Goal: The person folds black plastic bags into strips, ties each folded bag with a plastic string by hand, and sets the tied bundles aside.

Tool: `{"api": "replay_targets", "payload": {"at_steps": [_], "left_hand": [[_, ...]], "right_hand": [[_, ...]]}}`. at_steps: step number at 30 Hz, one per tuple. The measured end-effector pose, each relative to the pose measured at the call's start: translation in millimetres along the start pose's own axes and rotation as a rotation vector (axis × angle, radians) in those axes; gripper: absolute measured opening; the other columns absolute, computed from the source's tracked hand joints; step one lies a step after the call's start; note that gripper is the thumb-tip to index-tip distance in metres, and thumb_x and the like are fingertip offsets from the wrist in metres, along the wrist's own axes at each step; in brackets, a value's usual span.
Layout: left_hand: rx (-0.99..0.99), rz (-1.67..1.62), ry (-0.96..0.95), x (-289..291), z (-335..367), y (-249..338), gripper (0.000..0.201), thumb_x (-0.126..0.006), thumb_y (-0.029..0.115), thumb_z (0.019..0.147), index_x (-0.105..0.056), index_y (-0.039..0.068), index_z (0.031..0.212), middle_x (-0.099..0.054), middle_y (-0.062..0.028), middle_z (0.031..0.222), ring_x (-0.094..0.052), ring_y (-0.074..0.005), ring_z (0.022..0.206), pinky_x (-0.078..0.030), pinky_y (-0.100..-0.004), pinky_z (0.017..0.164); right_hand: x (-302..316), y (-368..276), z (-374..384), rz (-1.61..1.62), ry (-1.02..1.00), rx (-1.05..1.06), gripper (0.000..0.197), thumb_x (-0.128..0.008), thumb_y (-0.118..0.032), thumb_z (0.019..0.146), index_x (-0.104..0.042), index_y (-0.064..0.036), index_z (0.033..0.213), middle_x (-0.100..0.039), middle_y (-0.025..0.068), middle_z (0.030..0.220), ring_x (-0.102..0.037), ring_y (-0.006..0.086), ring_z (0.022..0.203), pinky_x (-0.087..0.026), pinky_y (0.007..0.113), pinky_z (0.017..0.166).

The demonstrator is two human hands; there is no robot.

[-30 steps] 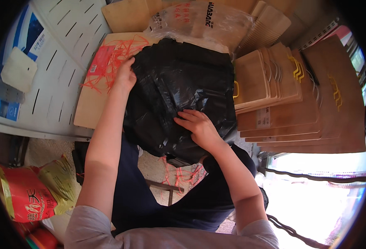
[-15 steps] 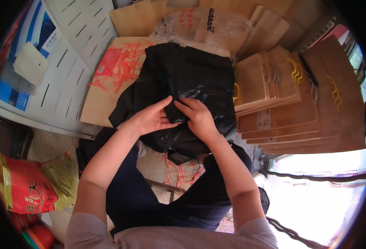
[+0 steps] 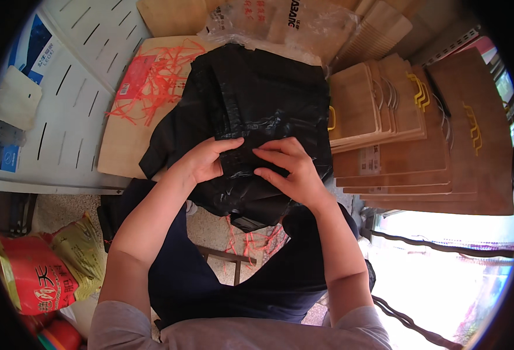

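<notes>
A heap of glossy black plastic bags (image 3: 274,93) lies over a light wooden board, its near edge hanging above my knees. My left hand (image 3: 206,160) grips a folded edge of the plastic, thumb stretched across the top and the other fingers curled beneath, partly hidden. Just to its right, my right hand (image 3: 295,169) is over the same plastic. Its thumb and forefinger point left with a gap between their tips, and nothing shows in that gap.
Red plastic string (image 3: 163,76) tangles on the wooden board (image 3: 120,140). Wooden boards with yellow handles (image 3: 420,90) stack at the right. A slotted white metal panel (image 3: 70,87) stands left. A red and gold sack (image 3: 50,274) sits lower left; more red string (image 3: 257,242) lies on the floor.
My right thumb and fingers have spread and drawn slightly right, away from my left hand. My left fingers have curled under the plastic. The whole view has shifted a little.
</notes>
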State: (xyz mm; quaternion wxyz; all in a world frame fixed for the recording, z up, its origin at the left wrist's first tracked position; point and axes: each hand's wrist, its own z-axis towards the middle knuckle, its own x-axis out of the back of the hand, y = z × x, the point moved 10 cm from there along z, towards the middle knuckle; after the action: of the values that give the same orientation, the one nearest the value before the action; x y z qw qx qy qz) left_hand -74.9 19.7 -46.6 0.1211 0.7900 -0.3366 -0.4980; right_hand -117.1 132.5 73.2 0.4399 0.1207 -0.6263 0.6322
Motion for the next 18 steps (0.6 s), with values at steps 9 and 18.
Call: {"api": "replay_targets", "payload": {"at_steps": [9, 18], "left_hand": [[-0.006, -0.033, 0.026, 1.0, -9.3, 1.4, 0.028, -0.063, 0.014, 0.091, -0.060, -0.001, 0.115, -0.066, -0.0124, 0.111, -0.067, -0.0224, 0.099, -0.055, -0.0352, 0.087], [0.008, -0.016, 0.023, -2.9, -8.4, 0.2, 0.031, -0.063, 0.015, 0.091, -0.058, -0.001, 0.118, -0.065, -0.0128, 0.112, -0.066, -0.0230, 0.100, -0.055, -0.0354, 0.087]], "right_hand": [[17.3, -15.8, 6.3, 2.201, 0.038, -0.055, 0.097, -0.023, -0.073, 0.091, -0.006, 0.0026, 0.150, -0.005, 0.0202, 0.158, -0.004, 0.0284, 0.147, -0.007, 0.039, 0.120], [26.9, 11.2, -6.5, 0.672, 0.135, -0.171, 0.037, -0.060, -0.023, 0.094, -0.061, 0.0018, 0.122, -0.061, 0.0167, 0.121, -0.058, 0.0256, 0.113, -0.050, 0.034, 0.091]]}}
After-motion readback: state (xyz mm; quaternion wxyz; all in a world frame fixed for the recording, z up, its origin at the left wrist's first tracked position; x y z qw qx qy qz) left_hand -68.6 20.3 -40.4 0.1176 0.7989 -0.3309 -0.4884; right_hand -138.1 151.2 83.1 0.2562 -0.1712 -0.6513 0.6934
